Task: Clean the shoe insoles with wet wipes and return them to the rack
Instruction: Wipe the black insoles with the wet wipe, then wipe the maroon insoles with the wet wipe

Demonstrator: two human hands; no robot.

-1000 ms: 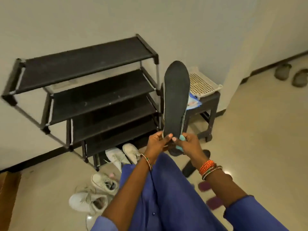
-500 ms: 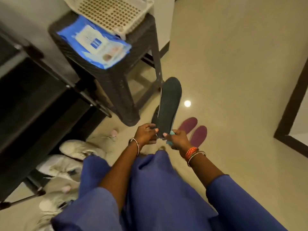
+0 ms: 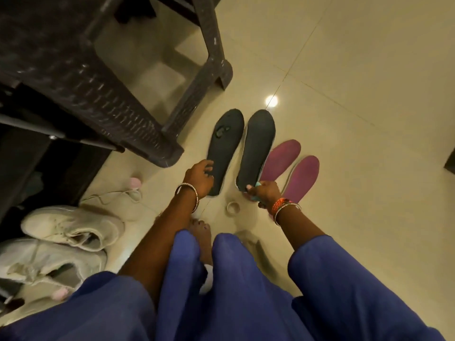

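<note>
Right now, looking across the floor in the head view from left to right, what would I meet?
White sneakers → dark stool → left black insole → right black insole → two purple insoles.

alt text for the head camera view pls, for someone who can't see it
Looking down, a person's right hand grips the heel of a black insole beside a second black insole, which the left hand touches. Two purple insoles lie to the right on the tiled floor, white sneakers at the left.
</note>
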